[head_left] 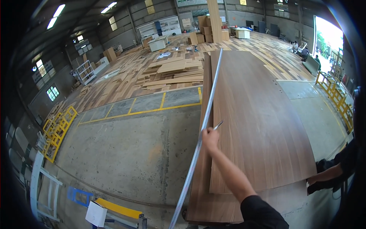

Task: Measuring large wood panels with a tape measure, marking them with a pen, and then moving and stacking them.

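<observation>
My right hand [210,139] is closed around a long silver metal bar [191,168], and a slim pen-like tool [219,124] sticks out of the same fist. The bar runs lengthwise along the left side of a large brown wood-grain board [263,133]. Under that board lies another wood-grain board [215,206], whose left and near edges show beyond the upper one. A few small dark marks dot the upper board near its far right edge. My left hand is not in view.
At the right, another person's hand [313,179] is at the board's near right corner. Stacked wooden panels [175,70] lie ahead. Yellow metal frames [59,133] stand at left; more yellow racks [335,99] stand at right. A white box [96,213] sits near lower left.
</observation>
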### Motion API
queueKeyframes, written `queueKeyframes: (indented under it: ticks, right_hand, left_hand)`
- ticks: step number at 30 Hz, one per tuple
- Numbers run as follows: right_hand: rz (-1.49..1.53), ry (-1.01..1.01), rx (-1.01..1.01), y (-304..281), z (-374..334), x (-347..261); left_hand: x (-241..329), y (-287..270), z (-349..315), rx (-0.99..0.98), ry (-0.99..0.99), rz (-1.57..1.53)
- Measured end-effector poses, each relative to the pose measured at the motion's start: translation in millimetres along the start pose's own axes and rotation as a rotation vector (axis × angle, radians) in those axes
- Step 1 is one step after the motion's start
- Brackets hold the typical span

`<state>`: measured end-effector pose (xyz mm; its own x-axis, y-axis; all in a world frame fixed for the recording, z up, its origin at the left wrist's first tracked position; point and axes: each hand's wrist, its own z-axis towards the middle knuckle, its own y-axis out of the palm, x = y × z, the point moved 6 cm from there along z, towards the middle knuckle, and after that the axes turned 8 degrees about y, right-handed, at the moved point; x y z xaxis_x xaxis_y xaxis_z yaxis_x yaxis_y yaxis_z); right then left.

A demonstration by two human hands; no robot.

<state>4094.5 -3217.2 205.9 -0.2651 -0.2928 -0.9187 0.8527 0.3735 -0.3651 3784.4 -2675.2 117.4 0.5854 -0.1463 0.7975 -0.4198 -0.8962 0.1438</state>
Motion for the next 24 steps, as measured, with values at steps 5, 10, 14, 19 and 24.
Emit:
queueKeyframes:
  ticks: [5,10,14,19,24]
  right_hand:
    - [-0.079,0.242,0.024,-0.4,102.9,-14.4]
    - [-0.042,0.199,-0.122,27.8,72.2,0.4]
    - [-0.030,0.103,-0.283,29.4,29.9,37.0]
    - [-0.195,-0.076,-0.300,-18.6,-13.2,53.1]
    - [-0.283,-0.435,-0.146,-63.5,-29.1,116.1]
  left_hand:
    - [-65.9,-35.5,-45.7,-0.180,-0.143,0.100]
    - [31.2,32.5,5.6,-0.242,0.222,0.378]
    - [149.0,113.6,23.6,-0.049,0.462,0.270]
    - [66.8,96.9,163.0,-0.252,-0.014,-0.055]
    - [79.3,145.7,238.0,-0.264,-0.021,-0.056]
